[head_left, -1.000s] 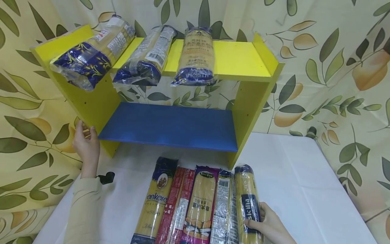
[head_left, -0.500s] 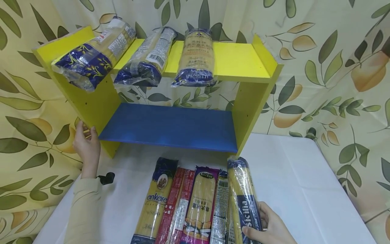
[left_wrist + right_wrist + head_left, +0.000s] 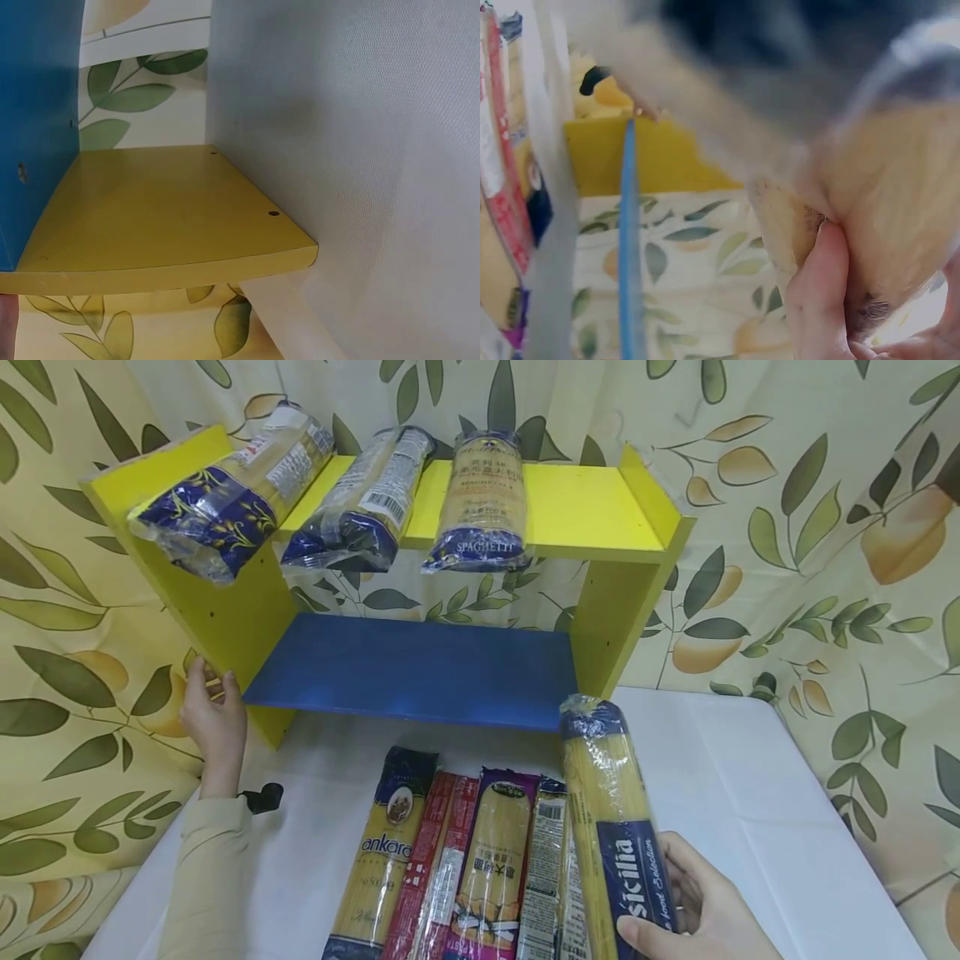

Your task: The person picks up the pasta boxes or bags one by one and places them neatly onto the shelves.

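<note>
My right hand [image 3: 705, 902] grips a clear pack of spaghetti [image 3: 611, 777] with a dark blue "sicilia" label, thumb across its front. The pack tilts, its top end overlapping the shelf's lower right corner in the head view. Close up in the right wrist view, the pack [image 3: 900, 195] is partly blurred, with fingers [image 3: 821, 292] against it. At the left, my left hand [image 3: 215, 718] rests against the outside of the yellow shelf unit's side panel [image 3: 225, 618]. In the left wrist view only a fingertip [image 3: 7, 322] shows beside the yellow panel [image 3: 165, 217].
Three spaghetti packs, one of them a printed pack [image 3: 483, 502], lie on the yellow top shelf [image 3: 581, 506]. Below is the blue shelf board [image 3: 420, 668]. On the white table [image 3: 720, 777] lie an ankara pack [image 3: 382, 860], red packs [image 3: 435, 868], a purple-edged pack [image 3: 495, 860] and a silver-backed pack [image 3: 542, 868].
My right hand has lifted the sicilia pack from the right end of the row, up and toward the shelf. The left hand stays where it was.
</note>
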The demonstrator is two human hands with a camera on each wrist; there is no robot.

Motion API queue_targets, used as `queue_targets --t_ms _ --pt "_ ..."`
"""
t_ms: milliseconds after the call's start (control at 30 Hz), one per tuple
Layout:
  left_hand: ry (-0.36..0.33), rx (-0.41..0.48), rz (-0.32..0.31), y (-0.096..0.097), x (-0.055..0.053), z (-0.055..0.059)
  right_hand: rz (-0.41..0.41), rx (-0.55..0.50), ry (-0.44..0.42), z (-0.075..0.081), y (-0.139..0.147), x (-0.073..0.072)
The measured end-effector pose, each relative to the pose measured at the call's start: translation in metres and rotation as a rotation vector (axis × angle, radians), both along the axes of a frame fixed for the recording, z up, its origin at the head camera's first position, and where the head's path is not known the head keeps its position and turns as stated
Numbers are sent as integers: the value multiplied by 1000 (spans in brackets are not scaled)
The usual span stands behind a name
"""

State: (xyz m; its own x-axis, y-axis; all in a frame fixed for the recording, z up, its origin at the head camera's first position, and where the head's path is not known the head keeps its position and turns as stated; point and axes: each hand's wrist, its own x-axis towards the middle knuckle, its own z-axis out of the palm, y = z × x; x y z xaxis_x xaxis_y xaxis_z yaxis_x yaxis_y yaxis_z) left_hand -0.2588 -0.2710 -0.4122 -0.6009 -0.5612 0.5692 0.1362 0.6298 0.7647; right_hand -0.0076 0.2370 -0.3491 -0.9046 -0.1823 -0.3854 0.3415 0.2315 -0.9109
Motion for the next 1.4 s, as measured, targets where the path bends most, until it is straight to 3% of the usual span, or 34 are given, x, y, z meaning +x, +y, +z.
queue_targets --t_ms 200,367,433,567,667,833,1100,1200,1400 --pt "-3 5 -1 1 0 1 -8 14 59 25 8 -4" --pt "4 -1 -8 0 -1 0 21 31 57 61 16 -16" --pt "8 -4 -8 -1 -1 0 44 46 106 79 15 -22" --pt "6 -11 -5 -1 -2 0 60 56 285 111 9 -36" --pt "-5 -10 -2 -1 -1 1 69 8 399 131 7 -54" --pt "-15 -10 0 -1 -1 1 34 -30 481 162 2 -87" --pt "-14 -8 6 -1 -1 -2 -63 -156 433 202 -7 -144" --pt "-14 -8 3 -1 0 -2 -81 -134 400 212 -9 -162" --pt "-17 -5 -1 -2 1 -3 -110 5 381 240 -19 -198"
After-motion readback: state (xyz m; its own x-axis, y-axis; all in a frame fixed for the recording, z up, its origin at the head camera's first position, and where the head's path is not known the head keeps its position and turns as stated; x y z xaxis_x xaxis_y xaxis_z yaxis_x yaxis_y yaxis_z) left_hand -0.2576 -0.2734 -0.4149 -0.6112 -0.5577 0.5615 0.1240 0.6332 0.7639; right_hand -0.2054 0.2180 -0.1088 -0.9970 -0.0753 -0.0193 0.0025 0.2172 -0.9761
